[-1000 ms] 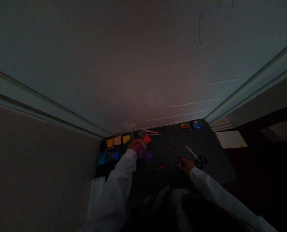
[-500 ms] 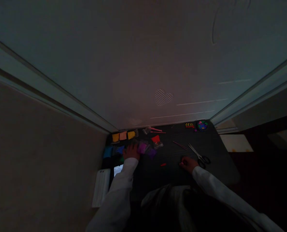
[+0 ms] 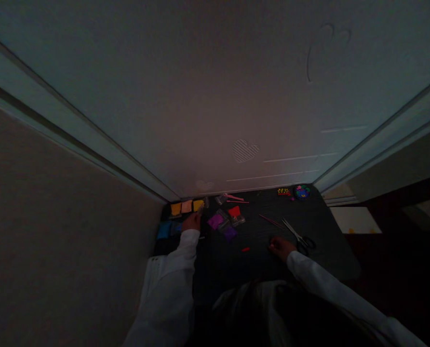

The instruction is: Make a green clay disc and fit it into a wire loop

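At the left of the dark table, my left hand (image 3: pixel 191 222) is closed, and what looks like a small plastic bag pokes up dimly past its fingertips. Close by lie a yellow clay packet (image 3: pixel 198 205), a peach packet (image 3: pixel 186 206) and a blue packet (image 3: pixel 164 230). My right hand (image 3: pixel 280 246) rests on the table with thumb and fingers pinched together; anything between them is too dark to make out. Scissors (image 3: pixel 295 233) with black handles lie just beyond it. A small red piece (image 3: pixel 246 249) sits on the table between my hands.
Magenta (image 3: pixel 215 221), purple (image 3: pixel 230 233) and red (image 3: pixel 234 211) packets lie mid-table. A thin pink stick (image 3: pixel 271 221) lies near the scissors. At the back right are a round colourful piece (image 3: pixel 302 193) and a yellow-dotted red piece (image 3: pixel 283 191). A wall (image 3: pixel 215 96) rises behind.
My left hand has drawn its spread fingers together and moved slightly left and up, off the magenta packet. The lit phone screen no longer shows. My right hand stays put.
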Demonstrator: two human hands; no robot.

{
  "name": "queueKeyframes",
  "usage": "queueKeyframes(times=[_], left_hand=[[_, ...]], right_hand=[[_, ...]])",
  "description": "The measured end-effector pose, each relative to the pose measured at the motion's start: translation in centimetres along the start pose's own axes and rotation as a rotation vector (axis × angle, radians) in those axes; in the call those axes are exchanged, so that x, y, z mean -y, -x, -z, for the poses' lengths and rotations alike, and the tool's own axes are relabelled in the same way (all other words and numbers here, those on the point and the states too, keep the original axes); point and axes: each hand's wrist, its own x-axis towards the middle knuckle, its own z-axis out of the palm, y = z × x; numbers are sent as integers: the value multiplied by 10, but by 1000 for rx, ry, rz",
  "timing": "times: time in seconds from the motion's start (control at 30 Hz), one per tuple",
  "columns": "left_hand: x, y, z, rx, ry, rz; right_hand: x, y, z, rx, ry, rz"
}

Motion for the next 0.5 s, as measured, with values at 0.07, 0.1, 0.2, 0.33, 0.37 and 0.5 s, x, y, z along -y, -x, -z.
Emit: queueKeyframes(times=[0.07, 0.1, 0.2, 0.33, 0.37, 0.5], left_hand=[[-13, 13, 10, -17, 157, 30], [-22, 23, 15, -11, 241, 35], [-51, 59, 32, 18, 460, 18], [-91, 117, 59, 189, 1035, -12], [-100, 131, 66, 226, 1095, -52], [-126, 175, 84, 266, 1135, -250]], right_hand=[[7, -4, -2, 9, -16, 26], [11, -6, -3, 11, -23, 43], [27, -16, -7, 4, -44, 112], [47, -28, -12, -12, -77, 182], [51, -30, -12, -16, -88, 187], [59, -29, -6, -36, -154, 201]])
